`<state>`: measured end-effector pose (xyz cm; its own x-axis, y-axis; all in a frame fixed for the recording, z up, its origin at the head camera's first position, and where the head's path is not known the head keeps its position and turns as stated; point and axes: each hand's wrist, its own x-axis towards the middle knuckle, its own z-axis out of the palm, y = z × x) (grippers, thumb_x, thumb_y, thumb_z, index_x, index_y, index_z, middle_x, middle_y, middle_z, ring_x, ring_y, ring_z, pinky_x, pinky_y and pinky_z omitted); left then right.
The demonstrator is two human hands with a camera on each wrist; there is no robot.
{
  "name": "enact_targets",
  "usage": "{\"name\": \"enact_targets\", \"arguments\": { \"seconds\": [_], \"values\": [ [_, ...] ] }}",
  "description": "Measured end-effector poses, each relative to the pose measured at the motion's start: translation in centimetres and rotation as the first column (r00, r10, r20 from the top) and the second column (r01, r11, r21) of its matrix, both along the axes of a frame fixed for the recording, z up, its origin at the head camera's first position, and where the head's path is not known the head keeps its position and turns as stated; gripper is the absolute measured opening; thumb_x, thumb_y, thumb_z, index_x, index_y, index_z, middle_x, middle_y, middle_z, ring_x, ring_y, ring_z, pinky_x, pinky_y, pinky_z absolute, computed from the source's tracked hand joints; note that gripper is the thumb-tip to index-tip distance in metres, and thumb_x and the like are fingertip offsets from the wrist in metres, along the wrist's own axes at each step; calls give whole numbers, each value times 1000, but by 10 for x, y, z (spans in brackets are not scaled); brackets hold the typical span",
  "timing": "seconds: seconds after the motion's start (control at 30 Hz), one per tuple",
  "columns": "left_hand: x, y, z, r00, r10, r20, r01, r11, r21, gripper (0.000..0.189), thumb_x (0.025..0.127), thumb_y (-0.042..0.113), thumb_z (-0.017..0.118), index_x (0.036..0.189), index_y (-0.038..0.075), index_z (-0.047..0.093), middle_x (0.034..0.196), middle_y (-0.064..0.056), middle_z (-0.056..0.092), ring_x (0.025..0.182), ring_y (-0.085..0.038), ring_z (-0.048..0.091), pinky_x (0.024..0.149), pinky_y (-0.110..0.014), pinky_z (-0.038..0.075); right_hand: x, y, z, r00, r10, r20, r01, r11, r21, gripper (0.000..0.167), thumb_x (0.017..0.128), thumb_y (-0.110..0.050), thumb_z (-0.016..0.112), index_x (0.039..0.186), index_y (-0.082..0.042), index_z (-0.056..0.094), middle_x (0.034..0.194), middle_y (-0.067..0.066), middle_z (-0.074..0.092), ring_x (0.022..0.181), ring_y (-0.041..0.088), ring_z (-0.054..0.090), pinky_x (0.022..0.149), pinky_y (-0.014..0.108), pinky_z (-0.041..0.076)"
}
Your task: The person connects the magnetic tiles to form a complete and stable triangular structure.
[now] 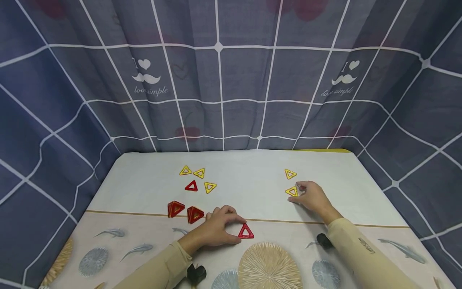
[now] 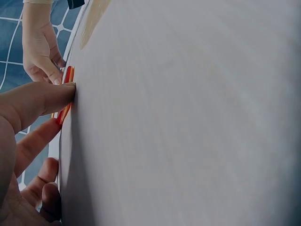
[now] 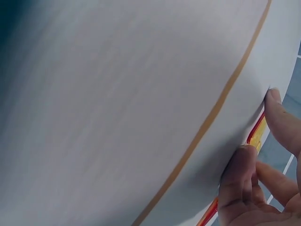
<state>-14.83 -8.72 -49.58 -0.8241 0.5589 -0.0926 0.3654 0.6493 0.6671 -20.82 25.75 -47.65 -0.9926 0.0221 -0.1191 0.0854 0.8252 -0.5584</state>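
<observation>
My left hand [image 1: 216, 228] pinches a red triangular frame tile [image 1: 246, 231] between thumb and forefinger, near the table's front. In the left wrist view the thumb presses along the tile's edge [image 2: 68, 77]. My right hand [image 1: 313, 197] has its thumb and forefinger on either side of a yellow triangular frame tile [image 1: 292, 192] at the right; in the right wrist view the fingertips meet the edges of this yellow piece [image 3: 256, 134]. Just beyond it lies another yellow tile [image 1: 290, 174].
To the left lie three yellow tiles [image 1: 185, 170] and a flat red tile [image 1: 191, 186]. Two red pyramid-like shapes [image 1: 175, 209] stand left of my left hand. A white table cover [image 1: 249, 180] with a printed front border lies beneath; a checked curtain [image 1: 238, 80] encloses the back and sides.
</observation>
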Motion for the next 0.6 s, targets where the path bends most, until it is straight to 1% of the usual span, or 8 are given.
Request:
{"name": "enact_targets", "arguments": {
  "seconds": [0.13, 0.33, 0.4, 0.6],
  "values": [
    [0, 0, 0, 1000, -2, 1, 2, 1000, 8, 46, 76, 35, 86, 120, 34, 72, 123, 7, 48, 112, -17, 41, 87, -45, 28, -3, 0, -3, 1000, 8, 3, -8, 1000, 5, 73, 80, -28, 87, 133, 10, 57, 122, 25, 61, 112, 42, 57, 96, 54, 44],
    [0, 1, 1, 1000, -5, 5, 5, 1000, 14, 46, 76, 34, 86, 120, 33, 72, 123, 7, 48, 112, -18, 41, 87, -46, 28, -4, 1, -6, 1000, 17, -9, -17, 1000, 15, 64, 82, -26, 85, 130, 9, 61, 124, 25, 61, 103, 35, 60, 89, 50, 48],
    [1, 1, 1, 1000, -6, 5, 6, 1000, 13, 46, 76, 34, 86, 120, 33, 73, 123, 7, 48, 112, -18, 41, 87, -46, 28, -4, 1, -6, 1000, 16, -10, -16, 1000, 20, 61, 83, -26, 84, 129, 8, 62, 124, 26, 62, 103, 35, 61, 89, 50, 49],
    [1, 0, 3, 1000, -9, 2, 9, 1000, 18, 46, 76, 33, 87, 119, 32, 73, 122, 7, 49, 111, -18, 41, 87, -47, 28, -3, 0, -7, 1000, 9, -24, -9, 1000, 18, 53, 84, -23, 84, 124, 6, 66, 118, 23, 64, 102, 35, 62, 89, 50, 49]
  ]
}}
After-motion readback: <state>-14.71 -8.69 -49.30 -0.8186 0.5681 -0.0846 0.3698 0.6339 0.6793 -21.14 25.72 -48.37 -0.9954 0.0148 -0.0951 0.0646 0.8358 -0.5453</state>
